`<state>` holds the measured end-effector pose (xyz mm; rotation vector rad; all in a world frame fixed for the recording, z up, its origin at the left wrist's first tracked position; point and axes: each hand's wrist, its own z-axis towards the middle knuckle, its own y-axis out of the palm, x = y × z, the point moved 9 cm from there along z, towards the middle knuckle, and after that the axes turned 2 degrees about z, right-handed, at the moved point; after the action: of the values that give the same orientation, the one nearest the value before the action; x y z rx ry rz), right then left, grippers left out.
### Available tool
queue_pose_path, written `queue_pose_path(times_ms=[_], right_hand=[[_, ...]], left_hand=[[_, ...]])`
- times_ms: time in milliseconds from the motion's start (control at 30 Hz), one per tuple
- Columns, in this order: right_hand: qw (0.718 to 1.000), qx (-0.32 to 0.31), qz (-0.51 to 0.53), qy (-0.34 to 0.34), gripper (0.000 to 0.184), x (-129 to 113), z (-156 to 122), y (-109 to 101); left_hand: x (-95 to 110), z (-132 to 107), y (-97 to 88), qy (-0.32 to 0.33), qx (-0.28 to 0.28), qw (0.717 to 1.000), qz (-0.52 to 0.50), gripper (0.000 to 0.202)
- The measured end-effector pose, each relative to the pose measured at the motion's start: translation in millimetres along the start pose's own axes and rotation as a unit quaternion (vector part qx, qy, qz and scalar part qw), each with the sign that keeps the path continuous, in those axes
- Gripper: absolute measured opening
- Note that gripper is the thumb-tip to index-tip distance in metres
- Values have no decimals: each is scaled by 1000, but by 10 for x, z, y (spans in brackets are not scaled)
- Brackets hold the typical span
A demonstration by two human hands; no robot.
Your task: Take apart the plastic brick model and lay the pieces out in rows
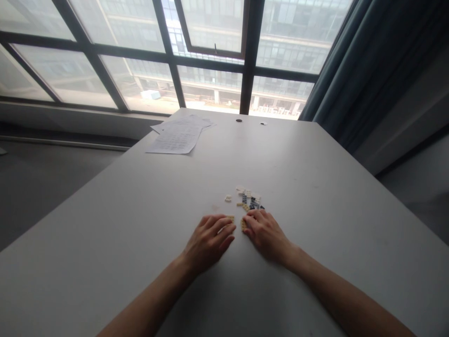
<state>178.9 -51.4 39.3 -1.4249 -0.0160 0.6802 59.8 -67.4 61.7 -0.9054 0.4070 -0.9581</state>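
Observation:
My left hand [211,239] rests low over the white table, its fingers curled round a tan toy building brick [230,218] that is partly covered. Across a narrow gap, my right hand [264,232] has its fingers closed on another tan building brick [242,225]; only its left edge shows. Just beyond the right hand lies a loose pile of small building bricks [253,201] in white, grey, dark blue and tan. A single white brick [228,198] sits apart, left of the pile.
Printed paper sheets [178,135] lie at the far left of the white table [115,206]. Two round cable holes, one of them a dark hole [239,120], are near the far edge. Large windows [210,84] stand behind, with a blue-grey curtain [336,79] at right.

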Motion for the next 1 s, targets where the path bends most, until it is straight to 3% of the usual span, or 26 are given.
queue_pose_path(times_ms=[233,500,867,1000], right_hand=[[999,21,32,17,32,78,-56,5],[998,31,43,16,25,93,-62,17],[999,35,38,10,24,64,-36,23],[997,53,46,21,34,118,-42,-18]], left_hand=[[-117,-18,77,-7,-27,1000,5,22],[-75,-37,189,41,-107,993,-13,30],[-52,-28,180,37,-104,994,2,32],[-47,-25,152,41,-90,995,6,34]])
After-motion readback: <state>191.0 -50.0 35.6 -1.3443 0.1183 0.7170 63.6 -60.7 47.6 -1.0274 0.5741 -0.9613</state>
